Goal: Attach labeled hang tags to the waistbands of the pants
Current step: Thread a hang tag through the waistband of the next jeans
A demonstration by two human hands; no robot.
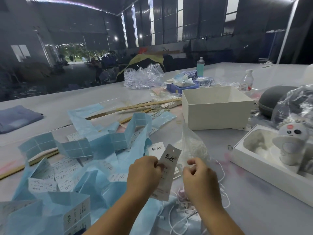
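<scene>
My left hand (144, 173) pinches a long white hang tag (166, 173) with black characters and a hole at its top, held upright over the table. Just right of the tag, my right hand (199, 177) has its fingers curled; whether it holds a white cord is not clear. White cords with plastic ends (184, 207) lie under my hands. A clear bag of white strings (193, 146) stands behind the tag. Another white tag (155, 148) lies flat beyond it. Folded blue fabric (17, 117) lies at the far left.
Blue label backing strips and printed stickers (76, 158) sprawl over the left of the table. A wooden ruler (149, 104), an open white box (215, 107), a white tray with a small fan (277, 155), bottles (246, 80) and plastic bags (144, 75) stand further back.
</scene>
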